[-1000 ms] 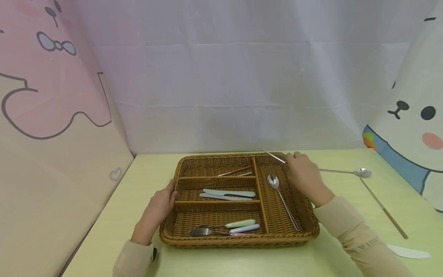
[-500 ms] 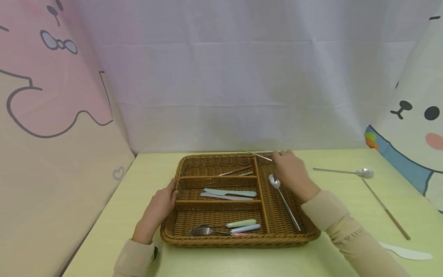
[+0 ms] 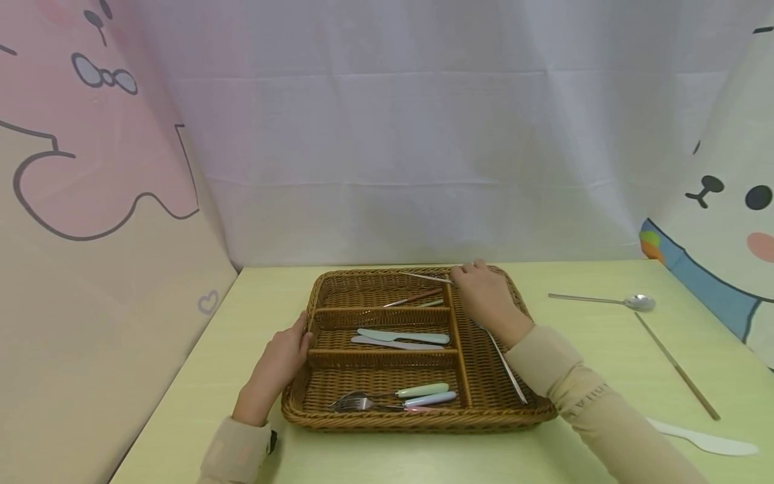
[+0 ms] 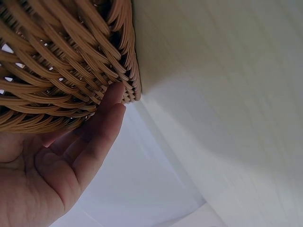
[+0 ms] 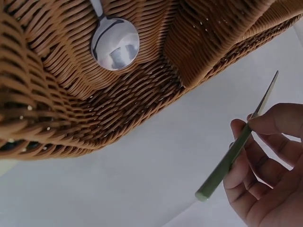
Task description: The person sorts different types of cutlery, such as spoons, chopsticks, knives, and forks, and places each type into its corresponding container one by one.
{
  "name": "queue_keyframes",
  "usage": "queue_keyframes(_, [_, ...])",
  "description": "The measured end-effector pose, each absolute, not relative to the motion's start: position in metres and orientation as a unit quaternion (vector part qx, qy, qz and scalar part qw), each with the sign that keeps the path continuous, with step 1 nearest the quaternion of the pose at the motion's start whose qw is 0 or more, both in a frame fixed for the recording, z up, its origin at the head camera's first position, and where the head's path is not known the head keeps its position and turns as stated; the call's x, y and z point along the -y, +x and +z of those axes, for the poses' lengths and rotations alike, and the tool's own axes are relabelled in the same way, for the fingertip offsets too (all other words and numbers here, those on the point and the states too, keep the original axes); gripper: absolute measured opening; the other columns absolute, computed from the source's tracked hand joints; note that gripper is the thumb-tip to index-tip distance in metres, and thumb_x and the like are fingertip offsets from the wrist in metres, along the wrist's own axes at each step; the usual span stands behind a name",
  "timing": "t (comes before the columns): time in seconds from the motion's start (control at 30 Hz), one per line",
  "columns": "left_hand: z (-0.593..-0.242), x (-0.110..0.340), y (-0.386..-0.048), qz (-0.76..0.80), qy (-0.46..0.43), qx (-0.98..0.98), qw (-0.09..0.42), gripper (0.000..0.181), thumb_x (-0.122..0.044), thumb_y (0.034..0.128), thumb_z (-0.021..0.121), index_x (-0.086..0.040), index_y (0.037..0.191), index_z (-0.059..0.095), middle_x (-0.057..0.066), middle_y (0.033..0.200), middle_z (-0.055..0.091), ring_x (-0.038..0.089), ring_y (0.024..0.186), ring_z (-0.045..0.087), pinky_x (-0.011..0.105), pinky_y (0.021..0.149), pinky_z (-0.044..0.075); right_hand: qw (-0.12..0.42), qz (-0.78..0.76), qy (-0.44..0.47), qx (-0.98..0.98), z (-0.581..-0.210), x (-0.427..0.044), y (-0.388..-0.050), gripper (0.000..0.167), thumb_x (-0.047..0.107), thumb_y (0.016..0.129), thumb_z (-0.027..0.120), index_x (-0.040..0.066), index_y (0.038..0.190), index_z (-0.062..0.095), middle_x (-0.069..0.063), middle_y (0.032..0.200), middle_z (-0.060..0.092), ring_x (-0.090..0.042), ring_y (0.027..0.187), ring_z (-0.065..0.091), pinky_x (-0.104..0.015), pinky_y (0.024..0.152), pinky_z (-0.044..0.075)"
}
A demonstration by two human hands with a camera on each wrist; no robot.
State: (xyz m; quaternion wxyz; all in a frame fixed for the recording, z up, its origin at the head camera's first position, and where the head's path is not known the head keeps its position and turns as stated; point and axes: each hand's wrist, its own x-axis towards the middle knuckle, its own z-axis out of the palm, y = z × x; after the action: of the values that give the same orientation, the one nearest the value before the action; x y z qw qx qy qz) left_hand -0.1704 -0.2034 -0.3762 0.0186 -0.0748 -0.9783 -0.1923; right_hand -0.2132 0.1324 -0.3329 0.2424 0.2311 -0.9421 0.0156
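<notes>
A brown wicker cutlery basket (image 3: 417, 422) with several compartments stands on the table. My left hand (image 3: 279, 359) grips its left rim, the fingers (image 4: 102, 137) lying along the outer wall. Between thumb and fingers, my right hand (image 3: 486, 299) pinches a chopstick (image 5: 225, 163) with a green handle and a thin metal end. It is over the basket's back rim, its tip pointing left above the back-left compartment. Two chopsticks (image 3: 414, 297) lie in that compartment. Below the right hand, a spoon (image 5: 116, 45) rests in the long right compartment, its bowl hidden in the head view.
Table knives (image 3: 402, 337) lie in the middle compartment and several forks (image 3: 363, 403) in the front one. Right of the basket, a long spoon (image 3: 637, 302), a chopstick (image 3: 677, 366) and a white knife (image 3: 713, 444) lie on the table (image 3: 605, 376). Curtains (image 3: 387, 134) enclose the back and sides.
My right hand has moved left along the basket's back rim with the chopstick, from the right corner to near the divider. The left hand has stayed on the left rim.
</notes>
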Motion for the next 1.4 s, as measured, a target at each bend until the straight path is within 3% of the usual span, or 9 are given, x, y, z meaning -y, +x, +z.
queue_keyframes(0.23, [-0.375, 0.203, -0.172, -0.19, -0.076, 0.979, 0.021, 0.05, -0.013, 0.0967, 0.045, 0.006, 0.14, 0.029, 0.002, 0.048, 0.041, 0.01, 0.039, 0.029, 0.024, 0.039, 0.027, 0.228, 0.007, 0.243, 0.943, -0.337, -0.12, -0.221, 0.009, 0.002, 0.083, 0.063, 0.008, 0.09, 0.066, -0.009, 0.08, 0.063, -0.023, 0.073, 0.055, -0.029, 0.049, 0.045])
queue_keyframes(0.47, [-0.375, 0.202, -0.174, -0.193, -0.076, 0.978, 0.019, 0.051, -0.014, 0.097, 0.044, 0.006, 0.141, 0.028, 0.001, 0.048, 0.04, 0.009, 0.039, 0.028, 0.023, 0.039, 0.026, 0.184, -0.015, 0.252, 0.95, -0.34, -0.107, -0.227, 0.022, 0.007, 0.074, 0.074, 0.009, 0.094, 0.067, -0.007, 0.088, 0.065, -0.024, 0.082, 0.056, -0.03, 0.054, 0.048])
queue_keyframes(0.8, [-0.375, 0.202, -0.174, -0.195, -0.069, 0.978, 0.011, 0.051, -0.015, 0.0973, 0.044, 0.004, 0.142, 0.027, 0.0, 0.047, 0.04, 0.009, 0.038, 0.027, 0.022, 0.039, 0.027, 0.159, -0.021, 0.271, 0.949, -0.346, -0.091, -0.233, 0.021, 0.0, 0.078, 0.068, 0.007, 0.098, 0.064, -0.006, 0.083, 0.065, -0.023, 0.079, 0.056, -0.029, 0.052, 0.045])
queue_keyframes(0.93, [-0.376, 0.202, -0.174, -0.194, -0.071, 0.978, 0.017, 0.05, -0.014, 0.097, 0.044, 0.005, 0.141, 0.028, 0.0, 0.047, 0.039, 0.008, 0.038, 0.027, 0.022, 0.038, 0.026, 0.158, -0.017, 0.277, 0.948, -0.349, -0.086, -0.235, 0.015, 0.0, 0.078, 0.068, 0.009, 0.09, 0.067, -0.005, 0.08, 0.064, -0.022, 0.077, 0.056, -0.03, 0.055, 0.047])
queue_keyframes(1.17, [-0.378, 0.203, -0.172, -0.193, -0.073, 0.978, 0.018, 0.051, -0.014, 0.0968, 0.044, 0.005, 0.141, 0.028, 0.0, 0.047, 0.039, 0.009, 0.038, 0.027, 0.021, 0.038, 0.026, 0.123, -0.006, 0.268, 0.955, -0.356, -0.079, -0.24, 0.017, -0.003, 0.082, 0.063, 0.011, 0.08, 0.072, -0.006, 0.084, 0.066, -0.026, 0.091, 0.058, -0.044, 0.079, 0.051])
queue_keyframes(1.4, [-0.38, 0.204, -0.17, -0.197, -0.078, 0.977, 0.038, 0.049, -0.011, 0.0952, 0.047, 0.007, 0.138, 0.032, -0.001, 0.046, 0.038, 0.007, 0.037, 0.025, 0.021, 0.038, 0.026, 0.101, 0.002, 0.283, 0.954, -0.359, -0.073, -0.242, 0.022, -0.007, 0.08, 0.062, 0.01, 0.067, 0.066, -0.007, 0.082, 0.065, -0.028, 0.097, 0.059, -0.038, 0.07, 0.053])
